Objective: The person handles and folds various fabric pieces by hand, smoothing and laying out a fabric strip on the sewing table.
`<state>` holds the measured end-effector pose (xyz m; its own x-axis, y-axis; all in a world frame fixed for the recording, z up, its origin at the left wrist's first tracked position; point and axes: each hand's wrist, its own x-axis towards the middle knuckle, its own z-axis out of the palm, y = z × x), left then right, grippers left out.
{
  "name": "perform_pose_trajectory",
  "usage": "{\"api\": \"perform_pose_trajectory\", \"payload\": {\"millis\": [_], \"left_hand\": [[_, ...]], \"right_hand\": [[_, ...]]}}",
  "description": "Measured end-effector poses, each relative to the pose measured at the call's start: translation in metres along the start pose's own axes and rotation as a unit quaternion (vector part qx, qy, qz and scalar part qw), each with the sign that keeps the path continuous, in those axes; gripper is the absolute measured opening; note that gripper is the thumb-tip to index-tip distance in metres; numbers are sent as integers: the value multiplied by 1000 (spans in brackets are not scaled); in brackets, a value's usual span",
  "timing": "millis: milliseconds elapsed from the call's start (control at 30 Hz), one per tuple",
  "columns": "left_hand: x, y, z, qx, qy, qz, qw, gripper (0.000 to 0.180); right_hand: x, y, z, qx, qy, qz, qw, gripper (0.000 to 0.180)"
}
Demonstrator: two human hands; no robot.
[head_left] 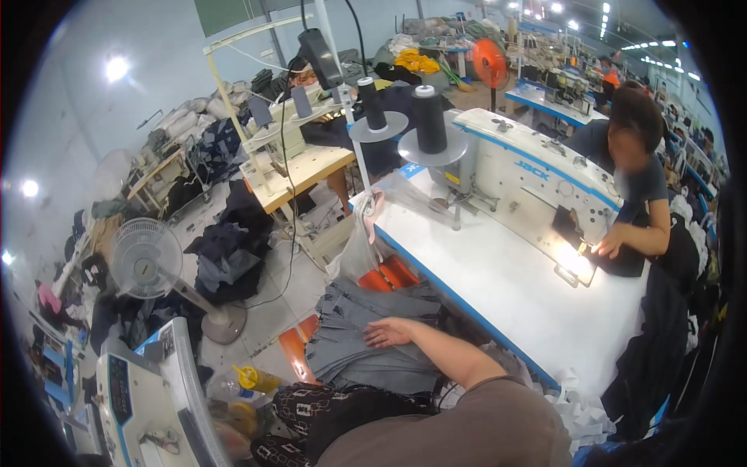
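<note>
My right arm, in a brown sleeve, reaches across from the lower right. My right hand rests on a pile of grey cloth pieces, palm down, its fingers stretched out and a little apart. It grips nothing that I can see. The grey pieces lie in a loose stack with wrinkled upper edges on an orange seat. My left hand is out of view. Below the pile, my legs show in black patterned trousers.
A white sewing table stands on the right; a co-worker sews at its machine. Another sewing machine is at lower left. A standing fan, a yellow bottle and dark cloth heaps are on the left.
</note>
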<state>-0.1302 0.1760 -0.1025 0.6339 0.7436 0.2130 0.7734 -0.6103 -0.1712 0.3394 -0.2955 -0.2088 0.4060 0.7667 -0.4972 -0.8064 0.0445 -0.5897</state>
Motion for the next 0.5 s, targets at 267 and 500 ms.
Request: {"api": "perform_pose_trajectory", "payload": {"millis": [267, 500], "left_hand": [[-6, -4, -8, -15, 15, -12, 1000, 88], [2, -3, 0, 5, 14, 0, 1000, 89]], "right_hand": [[6, 9, -16, 122, -80, -44, 988, 44], [4, 15, -25, 182, -109, -70, 975, 46]]}}
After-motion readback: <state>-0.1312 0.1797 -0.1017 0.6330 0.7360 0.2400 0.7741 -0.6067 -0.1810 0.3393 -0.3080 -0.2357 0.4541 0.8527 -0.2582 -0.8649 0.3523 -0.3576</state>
